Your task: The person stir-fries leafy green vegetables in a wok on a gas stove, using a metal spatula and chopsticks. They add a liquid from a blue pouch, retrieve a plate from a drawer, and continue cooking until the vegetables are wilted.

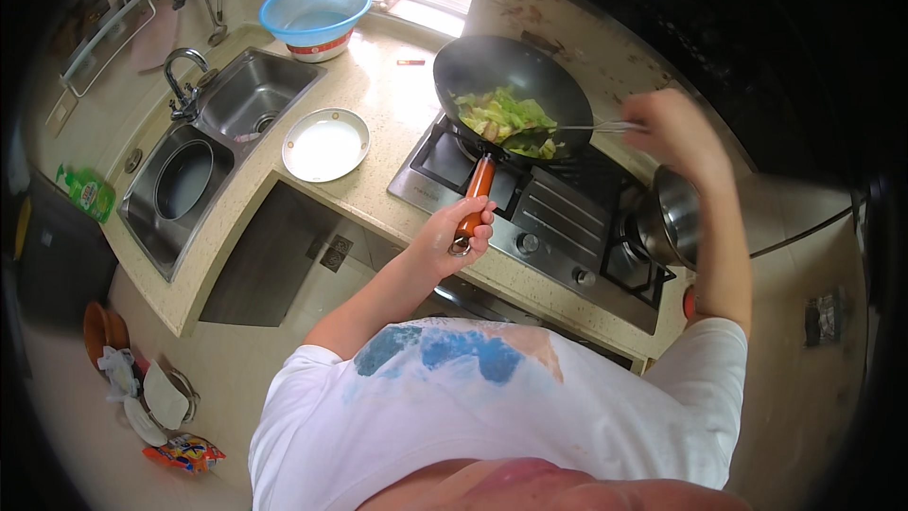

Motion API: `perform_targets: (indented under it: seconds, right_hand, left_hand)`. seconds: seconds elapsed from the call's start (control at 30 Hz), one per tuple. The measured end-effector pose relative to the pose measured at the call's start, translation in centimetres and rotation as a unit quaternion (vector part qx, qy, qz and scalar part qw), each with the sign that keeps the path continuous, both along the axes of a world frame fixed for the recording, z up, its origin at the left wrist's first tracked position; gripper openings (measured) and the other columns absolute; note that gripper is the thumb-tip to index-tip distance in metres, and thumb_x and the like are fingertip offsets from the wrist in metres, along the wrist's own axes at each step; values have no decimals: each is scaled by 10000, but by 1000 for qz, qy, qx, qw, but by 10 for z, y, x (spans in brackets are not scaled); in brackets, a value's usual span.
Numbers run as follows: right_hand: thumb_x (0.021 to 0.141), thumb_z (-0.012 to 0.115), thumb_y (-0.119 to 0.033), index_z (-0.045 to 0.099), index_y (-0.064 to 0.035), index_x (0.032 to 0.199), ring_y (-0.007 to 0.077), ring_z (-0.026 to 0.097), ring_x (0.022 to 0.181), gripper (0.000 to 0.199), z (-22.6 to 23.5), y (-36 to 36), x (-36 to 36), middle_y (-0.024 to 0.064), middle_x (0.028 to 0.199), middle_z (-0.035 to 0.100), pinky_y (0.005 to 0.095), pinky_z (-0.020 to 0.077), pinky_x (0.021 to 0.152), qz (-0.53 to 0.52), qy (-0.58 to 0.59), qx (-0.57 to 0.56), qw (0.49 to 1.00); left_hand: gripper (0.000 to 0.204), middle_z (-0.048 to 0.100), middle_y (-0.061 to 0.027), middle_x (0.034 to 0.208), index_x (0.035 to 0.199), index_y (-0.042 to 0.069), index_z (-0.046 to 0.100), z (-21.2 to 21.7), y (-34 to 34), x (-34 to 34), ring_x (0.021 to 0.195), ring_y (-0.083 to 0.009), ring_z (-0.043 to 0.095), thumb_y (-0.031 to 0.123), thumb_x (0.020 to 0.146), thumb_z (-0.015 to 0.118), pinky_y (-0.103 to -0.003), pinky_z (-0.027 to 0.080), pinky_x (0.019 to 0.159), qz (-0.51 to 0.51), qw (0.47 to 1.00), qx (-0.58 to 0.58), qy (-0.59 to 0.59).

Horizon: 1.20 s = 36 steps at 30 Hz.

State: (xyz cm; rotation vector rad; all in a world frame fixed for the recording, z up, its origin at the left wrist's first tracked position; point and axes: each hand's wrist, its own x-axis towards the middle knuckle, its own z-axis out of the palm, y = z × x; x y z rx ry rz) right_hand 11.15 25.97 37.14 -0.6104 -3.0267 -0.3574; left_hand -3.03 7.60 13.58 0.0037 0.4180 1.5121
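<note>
A dark wok (530, 61) is over the left burner of the gas stove, with chopped green leafy vegetables (506, 114) gathered in its near half. My left hand (458, 238) is wrapped round the wok's reddish-brown wooden handle (480, 180). Over the wok's right rim, my right hand (673, 128) grips a metal spatula (591, 127), whose far end reaches into the leaves and is partly hidden. Motion blurs the right hand slightly. Whether the wok rests on the burner cannot be made out.
A white plate (326, 145) sits on the counter left of the gas stove (558, 218). Behind it stand a blue basin (315, 9) and a double sink (248, 85) with a pan (184, 180) inside. A steel pot (672, 216) occupies the right burner.
</note>
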Motion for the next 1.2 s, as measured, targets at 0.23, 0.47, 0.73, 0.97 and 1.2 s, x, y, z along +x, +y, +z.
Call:
perform_targets:
  seconds: [0.23,0.47,0.73,0.97,1.2]
  right_hand:
    - [765,683,-232,683,-54,822,288,630,812,187,-30,60,-43,138,821,652,389,502,698,-135,54,41,989]
    - [799,597,-149,649,21,805,192,659,620,178,-13,172,-62,134,771,670,328,525,588,-342,-53,-64,936]
    - [809,637,-430,702,-65,834,322,618,799,372,-119,173,-42,145,788,654,412,485,675,-148,89,-63,983]
    - [762,681,-223,681,-76,856,295,624,784,175,-30,82,12,118,819,656,389,490,686,2,90,29,995]
    - [665,699,-114,671,-47,879,291,626,789,226,-35,59,5,141,823,654,361,489,701,-72,9,14,997]
  left_hand:
    - [228,536,-5,777,1039,15,502,0,0,-1,579,-62,483,187,905,568,-159,393,441,-5,1000,0,4]
    - [219,530,-4,781,1037,18,504,1,-1,0,581,-61,488,185,907,562,-164,394,433,3,1000,-6,5]
    - [231,530,3,792,1051,21,499,2,-1,1,578,-52,478,193,907,556,-158,392,436,3,1000,-8,29]
    - [215,540,-5,756,1005,24,503,-3,0,-1,582,-67,497,195,900,580,-166,395,443,-7,1000,4,-7]
    - [263,532,1,796,1076,8,490,-5,1,0,575,-47,478,182,896,567,-159,395,439,-1,1000,16,-9]
